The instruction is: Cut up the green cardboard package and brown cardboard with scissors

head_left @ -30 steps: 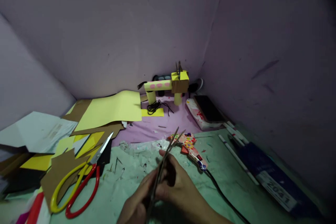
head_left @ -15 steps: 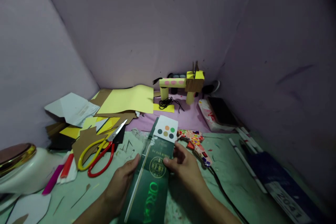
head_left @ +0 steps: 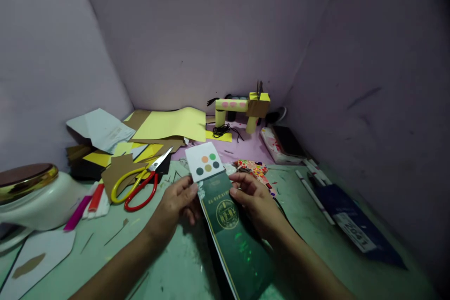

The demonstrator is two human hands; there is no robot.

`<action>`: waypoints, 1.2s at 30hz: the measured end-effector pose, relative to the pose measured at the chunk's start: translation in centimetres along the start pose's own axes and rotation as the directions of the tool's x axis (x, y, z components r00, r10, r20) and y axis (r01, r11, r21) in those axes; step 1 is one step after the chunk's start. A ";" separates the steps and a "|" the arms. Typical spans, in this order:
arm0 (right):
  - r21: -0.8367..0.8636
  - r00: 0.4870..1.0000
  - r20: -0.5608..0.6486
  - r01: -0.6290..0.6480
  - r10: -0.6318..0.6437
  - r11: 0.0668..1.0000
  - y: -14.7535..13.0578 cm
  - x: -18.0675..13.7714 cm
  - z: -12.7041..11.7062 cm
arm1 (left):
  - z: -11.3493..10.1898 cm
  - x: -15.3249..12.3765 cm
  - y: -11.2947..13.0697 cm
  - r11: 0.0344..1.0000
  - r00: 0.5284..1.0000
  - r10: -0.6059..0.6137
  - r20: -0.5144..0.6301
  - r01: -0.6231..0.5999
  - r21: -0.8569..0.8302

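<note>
A flattened dark green carton (head_left: pixel 234 229) with a round gold emblem and a white end panel bearing coloured dots lies on the green mat in front of me. My left hand (head_left: pixel 176 204) grips its left edge near the white panel, fingers curled around it. My right hand (head_left: pixel 255 199) pinches its right edge. Behind my right hand lies a patterned glue gun (head_left: pixel 255 168) with a black cord.
Yellow- and red-handled scissors (head_left: pixel 138 183) rest on brown and yellow card scraps at left. A yellow paper model (head_left: pixel 242 108) stands by the back wall. A white and gold vessel (head_left: pixel 31 192) is far left. A phone on a pack (head_left: pixel 283 143) and a dark blue box (head_left: pixel 351 220) lie at right.
The thin stick seen a second ago is gone from my hands. The green carton came into both hands, and since half a second ago it has turned so its white end points up-left.
</note>
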State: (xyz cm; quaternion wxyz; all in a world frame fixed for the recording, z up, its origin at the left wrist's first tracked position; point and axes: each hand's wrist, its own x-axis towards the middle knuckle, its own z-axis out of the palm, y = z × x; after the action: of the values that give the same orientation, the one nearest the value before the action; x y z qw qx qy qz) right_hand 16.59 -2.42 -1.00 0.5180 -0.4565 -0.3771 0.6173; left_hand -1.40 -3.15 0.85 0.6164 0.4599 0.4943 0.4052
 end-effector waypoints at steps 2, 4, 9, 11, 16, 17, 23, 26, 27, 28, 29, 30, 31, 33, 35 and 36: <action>-0.022 0.998 0.067 0.005 -0.004 1.000 0.4 -0.3 0.4 | 0.3 0.0 -0.3 0.995 0.998 0.061 -0.031 -0.063 -0.082; -0.047 0.991 0.131 0.018 -0.011 0.999 0.5 -0.6 0.4 | 0.4 0.0 -0.6 0.985 0.993 0.088 -0.075 -0.098 -0.140; -0.175 0.929 0.362 0.146 -0.074 0.974 -0.8 -1.9 -1.9 | 0.2 0.6 -0.7 0.970 0.978 0.072 -0.194 -0.114 -0.215; -0.294 0.823 0.541 0.375 -0.171 0.879 -1.0 -2.5 -3.0 | 0.1 0.9 -0.8 0.971 0.970 0.052 -0.237 -0.105 -0.216; -0.341 0.709 0.636 0.613 -0.305 0.713 0.0 -2.9 -3.4 | 0.0 1.4 -1.5 0.986 0.963 0.028 -0.268 -0.070 -0.149; -0.351 0.697 0.631 0.648 -0.341 0.676 0.2 -2.8 -3.3 | -0.1 1.4 -1.5 0.991 0.964 0.033 -0.263 -0.066 -0.117; -0.451 0.605 0.731 0.775 -0.315 0.443 1.3 -3.4 -1.9 | -1.9 -0.5 -1.7 0.976 0.981 0.089 -0.170 -0.052 0.214; -0.598 0.668 0.723 0.734 -0.177 0.323 2.0 -3.9 -0.9 | -2.8 -1.9 -1.9 0.910 0.983 0.168 -0.077 -0.125 0.395; -0.636 0.689 0.709 0.716 -0.149 0.288 2.2 -4.1 -0.6 | -3.0 -2.3 -2.0 0.868 0.977 0.208 -0.048 -0.161 0.470; -0.657 0.701 0.700 0.706 -0.133 0.264 2.3 -4.2 -0.4 | -3.1 -2.5 -2.1 0.828 0.971 0.235 -0.034 -0.182 0.530; -0.666 0.706 0.697 0.703 -0.130 0.248 2.5 -4.2 -0.3 | -3.2 -2.6 -2.2 0.806 0.969 0.243 -0.036 -0.181 0.563; -0.667 0.704 0.697 0.706 -0.135 0.238 2.6 -4.2 -0.2 | -3.3 -2.6 -2.3 0.805 0.971 0.235 -0.050 -0.166 0.569; -0.662 0.698 0.701 0.713 -0.147 0.232 2.7 -4.2 -0.1 | -3.3 -2.6 -2.3 0.822 0.973 0.220 -0.068 -0.148 0.550; -0.661 0.697 0.695 0.716 -0.178 0.224 3.0 -4.2 -0.1 | -3.3 -2.3 -2.3 0.858 0.978 0.203 -0.045 -0.155 0.489; -0.693 0.733 0.658 0.680 -0.176 0.240 3.2 -4.1 0.0 | -3.1 -2.0 -2.3 0.846 0.969 0.238 0.066 -0.240 0.476; -0.711 0.755 0.637 0.654 -0.157 0.260 3.2 -4.1 0.0 | -3.0 -1.9 -2.2 0.833 0.960 0.255 0.115 -0.279 0.478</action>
State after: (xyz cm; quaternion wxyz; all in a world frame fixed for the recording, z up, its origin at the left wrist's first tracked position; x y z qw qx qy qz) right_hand 15.78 -7.06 -3.30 0.2231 -0.3898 -0.8637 0.2288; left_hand -4.56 -4.98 -1.12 0.4285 0.6746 0.4971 0.3380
